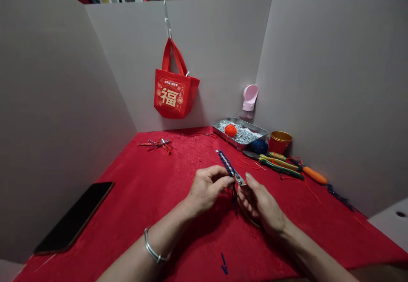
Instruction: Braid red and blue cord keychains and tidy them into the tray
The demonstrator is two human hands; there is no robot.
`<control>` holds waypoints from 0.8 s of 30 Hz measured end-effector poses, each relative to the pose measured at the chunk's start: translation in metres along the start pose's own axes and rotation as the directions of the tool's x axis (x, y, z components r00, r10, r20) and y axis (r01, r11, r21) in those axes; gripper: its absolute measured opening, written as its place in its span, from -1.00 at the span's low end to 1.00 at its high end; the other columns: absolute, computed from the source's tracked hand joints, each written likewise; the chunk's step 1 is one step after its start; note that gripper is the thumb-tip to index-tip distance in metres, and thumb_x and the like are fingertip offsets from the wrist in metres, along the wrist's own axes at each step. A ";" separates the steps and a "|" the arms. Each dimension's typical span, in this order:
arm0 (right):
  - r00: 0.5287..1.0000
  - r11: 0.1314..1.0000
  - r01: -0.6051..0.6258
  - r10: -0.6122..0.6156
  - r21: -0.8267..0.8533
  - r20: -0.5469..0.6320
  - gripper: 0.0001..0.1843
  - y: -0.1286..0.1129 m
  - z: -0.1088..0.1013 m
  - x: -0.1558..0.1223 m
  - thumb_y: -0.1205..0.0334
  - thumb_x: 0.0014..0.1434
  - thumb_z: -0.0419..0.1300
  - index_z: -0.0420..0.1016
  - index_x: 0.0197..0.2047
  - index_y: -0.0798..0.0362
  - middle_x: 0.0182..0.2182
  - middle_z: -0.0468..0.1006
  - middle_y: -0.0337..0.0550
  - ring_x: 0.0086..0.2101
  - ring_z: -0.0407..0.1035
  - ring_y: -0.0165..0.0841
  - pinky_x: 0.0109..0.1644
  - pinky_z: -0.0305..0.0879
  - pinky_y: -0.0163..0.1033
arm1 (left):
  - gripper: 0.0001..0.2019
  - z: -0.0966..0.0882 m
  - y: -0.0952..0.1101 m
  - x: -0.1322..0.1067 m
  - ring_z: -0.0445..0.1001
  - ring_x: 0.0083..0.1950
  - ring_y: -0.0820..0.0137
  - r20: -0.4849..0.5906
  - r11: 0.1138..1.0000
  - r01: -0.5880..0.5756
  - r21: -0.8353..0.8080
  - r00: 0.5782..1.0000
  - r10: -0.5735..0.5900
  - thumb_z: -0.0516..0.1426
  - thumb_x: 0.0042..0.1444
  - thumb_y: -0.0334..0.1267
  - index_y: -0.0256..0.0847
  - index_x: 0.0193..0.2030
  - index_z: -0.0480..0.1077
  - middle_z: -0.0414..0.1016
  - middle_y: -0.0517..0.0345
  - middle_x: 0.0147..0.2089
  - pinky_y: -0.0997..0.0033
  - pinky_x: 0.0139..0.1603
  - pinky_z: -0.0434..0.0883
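My left hand [207, 188] is narrow, thumb and fingers pinched on a blue beaded braid [226, 163] right where it meets the tip of a small cutter [239, 179]. My right hand [259, 203] is curled narrow around the cutter; its fingers hide most of the handle, so I can't read that grip exactly. Dark cords [234, 195] hang from the braid between my hands, above the red cloth [153, 197].

The risk sits at that tip. With the steel this close to the braid, a twitch of my right hand could nick the wrong strand, and the hanging cords could catch in the blades. If my left pinch slackens, the braid could swing away.

Counting outward: two hands, one braid, one cutter, one silver bangle [153, 246] on my left wrist. On the cloth lie one phone [73, 218], one red knotted piece [156, 145], one short blue strand [224, 264] and one beaded strip [339, 197]. Farther off are one tray [239, 131] of silver bits, two yarn balls, the orange-red ball [230, 130] on the tray and the blue ball [259, 147] beside it, and one cup [279, 142]. There is one orange-handled tool [314, 175] and at least two green-handled pliers [280, 167], overlapping too much for an exact count. One red bag [172, 91] hangs on the wall.
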State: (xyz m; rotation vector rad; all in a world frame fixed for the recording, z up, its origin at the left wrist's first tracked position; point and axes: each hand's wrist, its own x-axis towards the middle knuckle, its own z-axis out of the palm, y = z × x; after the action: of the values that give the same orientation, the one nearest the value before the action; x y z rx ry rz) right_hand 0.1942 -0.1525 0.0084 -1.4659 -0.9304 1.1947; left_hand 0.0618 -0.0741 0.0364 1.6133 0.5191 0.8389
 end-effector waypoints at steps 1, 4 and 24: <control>1.000 1.000 -0.002 0.002 0.001 -0.014 -0.35 0.001 -0.001 0.001 -0.32 0.08 -0.19 0.25 -0.57 0.10 -0.73 0.16 -0.35 -0.71 -0.01 -0.59 -0.65 -0.17 -0.46 | -0.85 0.000 0.000 0.000 0.34 -0.46 0.51 -0.010 1.000 -0.003 0.001 1.000 0.003 0.17 -0.04 -0.28 -0.35 -0.37 0.44 0.45 0.11 -0.46 0.50 -0.43 0.30; 0.999 1.000 0.007 -0.006 0.021 -0.044 -0.39 0.004 -0.002 0.006 -0.28 0.10 -0.16 0.27 -0.57 0.11 -0.73 0.19 -0.33 -0.71 0.02 -0.58 -0.65 -0.15 -0.45 | -0.86 0.001 -0.001 0.001 0.32 -0.48 0.52 -0.039 1.000 -0.016 0.021 0.999 0.017 0.18 -0.05 -0.29 -0.35 -0.38 0.46 0.45 0.12 -0.48 0.50 -0.44 0.29; 0.996 0.997 0.049 -0.053 -0.057 -0.074 -0.45 -0.002 -0.005 0.011 -0.16 0.15 -0.14 0.27 -0.59 0.10 -0.73 0.20 -0.32 -0.70 0.03 -0.56 -0.67 -0.13 -0.43 | -0.89 -0.002 -0.006 0.003 0.36 -0.46 0.51 -0.015 0.981 -0.149 0.125 0.988 0.152 0.13 0.00 -0.35 -0.33 -0.40 0.47 0.45 0.13 -0.49 0.51 -0.40 0.33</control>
State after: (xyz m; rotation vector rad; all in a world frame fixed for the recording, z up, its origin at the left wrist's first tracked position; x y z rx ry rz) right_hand 0.2012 -0.1423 0.0084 -1.5118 -0.9509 1.0767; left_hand 0.0630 -0.0696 0.0318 1.7748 0.4790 0.9558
